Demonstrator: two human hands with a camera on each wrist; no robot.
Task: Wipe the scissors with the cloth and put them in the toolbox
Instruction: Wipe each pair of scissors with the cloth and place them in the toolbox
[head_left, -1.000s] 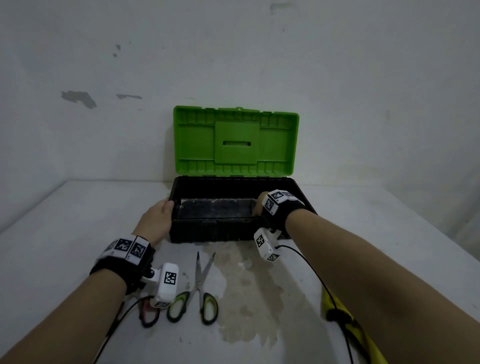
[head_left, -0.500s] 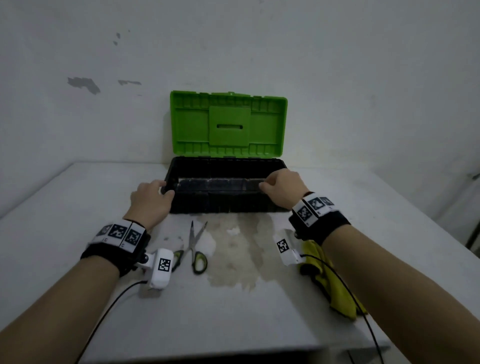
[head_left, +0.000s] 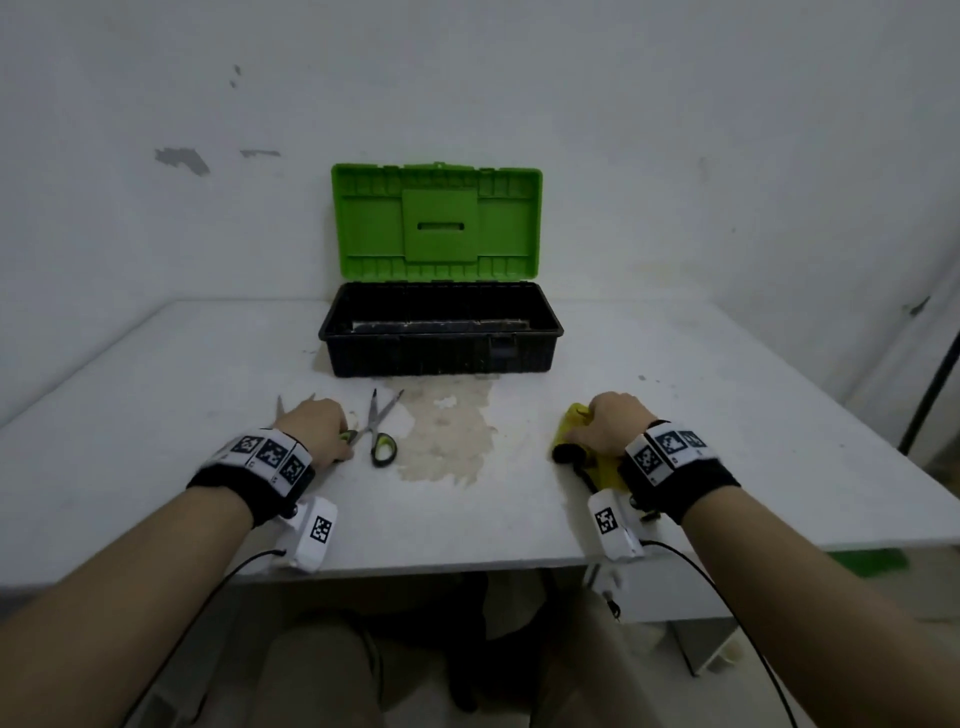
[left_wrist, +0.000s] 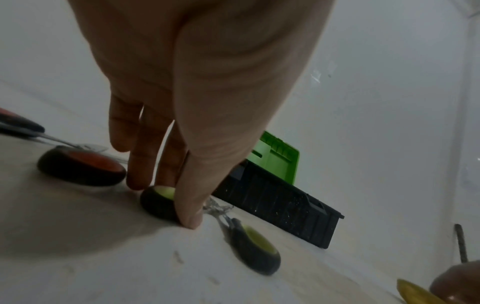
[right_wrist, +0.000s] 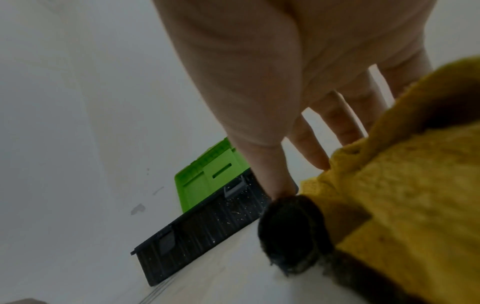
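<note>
A pair of scissors with green and black handles (head_left: 382, 434) lies slightly spread on the white table in front of the open toolbox (head_left: 441, 356). My left hand (head_left: 332, 434) pinches its left handle loop (left_wrist: 155, 202) between thumb and fingers; the other loop (left_wrist: 255, 250) lies free. My right hand (head_left: 597, 423) grips the crumpled yellow cloth (head_left: 576, 423) to the right, thumb in front of the bunched cloth (right_wrist: 402, 195) and fingers behind it. The cloth has a dark fuzzy corner (right_wrist: 293, 232).
A second pair of scissors with red and black handles (left_wrist: 80, 170) lies just left of my left hand, its blade tips (head_left: 280, 405) showing past the knuckles. The toolbox's green lid (head_left: 436, 223) stands upright against the wall. A brownish stain (head_left: 447, 434) marks the table.
Both hands have left the toolbox's rim and come back toward me. The left has dropped onto the green scissors' handle, the right onto the yellow cloth.
</note>
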